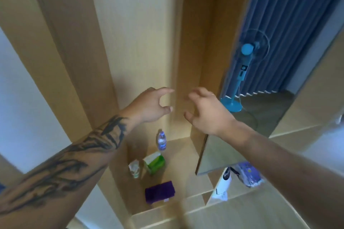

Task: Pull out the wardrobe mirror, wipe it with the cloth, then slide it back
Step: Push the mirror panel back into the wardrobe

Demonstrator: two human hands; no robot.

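Far left we see a white wall (22, 98), then the pale wood wardrobe (78, 42) with tall vertical panels running up the frame. Left forearm (61, 165), tattooed, comes in from 8 o'clock and points toward 1 o'clock. Left hand (150, 106) is raised in front of a narrow wood panel edge (176, 80), palm turned right, fingers curled into a loose claw, thumb below; it is spread and holding nothing.

Below the hands, at 6 o'clock from them, a shelf (178, 156) carries a small water bottle (161, 140) standing upright, a green tissue pack (155, 163) nearer us, a crumpled clear wrapper (134, 168) just left of the pack, and the purple cloth (160, 192) folded flat at the front of the shelf. The cloth is well below both hands, touched by neither.

Right hand (206, 111) mirrors the left, just beside it across a gap, fingers bent and apart, thumb low, also released with nothing in it. Its forearm (279, 163) enters from 4 o'clock.

The mirror (279, 61) stands at 2 o'clock from the right hand, pulled out from the wardrobe and angled. It reflects a blue curtain, a blue standing fan and floor. Its lower left edge sits just behind the right wrist; we cannot tell if they touch. Under the mirror's bottom corner, at 5 o'clock, lie a white bag (222, 186) and a bluish plastic pack (249, 174).
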